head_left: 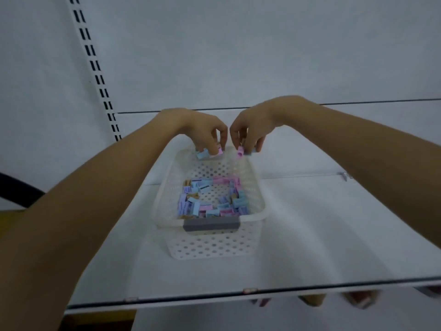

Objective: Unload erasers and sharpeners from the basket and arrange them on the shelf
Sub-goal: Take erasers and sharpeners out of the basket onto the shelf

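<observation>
On white shelf [310, 235], perforated basket [210, 246], slotted upright [95, 68]

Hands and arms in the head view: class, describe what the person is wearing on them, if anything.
The left hand and right hand are bare: no gloves, rings or bracelets show. The left forearm and right forearm are bare too, with no sleeve, watch or band in view. Nails are too blurred to judge.

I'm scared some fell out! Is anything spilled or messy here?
Nothing stands out. The white basket sits flat on the shelf with the pastel pieces lying inside it. The left hand and the right hand each pinch a few of them above its far rim; none lies loose on the shelf.
</observation>
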The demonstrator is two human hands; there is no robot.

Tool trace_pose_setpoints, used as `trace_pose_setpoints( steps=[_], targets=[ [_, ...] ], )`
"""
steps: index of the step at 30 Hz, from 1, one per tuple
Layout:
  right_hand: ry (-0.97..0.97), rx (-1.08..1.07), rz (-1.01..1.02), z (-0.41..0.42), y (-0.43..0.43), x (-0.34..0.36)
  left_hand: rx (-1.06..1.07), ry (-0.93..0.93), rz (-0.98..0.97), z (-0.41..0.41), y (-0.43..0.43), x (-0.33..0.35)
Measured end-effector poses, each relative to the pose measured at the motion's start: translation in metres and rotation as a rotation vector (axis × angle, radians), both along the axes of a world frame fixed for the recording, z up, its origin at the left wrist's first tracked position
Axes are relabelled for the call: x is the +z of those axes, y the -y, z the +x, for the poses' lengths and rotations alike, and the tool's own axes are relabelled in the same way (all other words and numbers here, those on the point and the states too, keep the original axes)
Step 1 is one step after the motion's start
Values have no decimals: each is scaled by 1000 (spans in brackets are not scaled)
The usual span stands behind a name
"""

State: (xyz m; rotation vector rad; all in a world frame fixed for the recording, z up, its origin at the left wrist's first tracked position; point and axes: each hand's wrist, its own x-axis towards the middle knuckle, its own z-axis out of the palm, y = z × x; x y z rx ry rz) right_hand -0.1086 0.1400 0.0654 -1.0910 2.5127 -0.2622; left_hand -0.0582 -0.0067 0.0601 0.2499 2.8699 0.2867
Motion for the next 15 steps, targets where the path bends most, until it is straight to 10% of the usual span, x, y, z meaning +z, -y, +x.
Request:
trace_pose_setpoints(
  steps=[15],
  targets=[
    [-4,-189,118,-4,-245,-29,-141,-53,57,-24,-232,0]
  ],
)
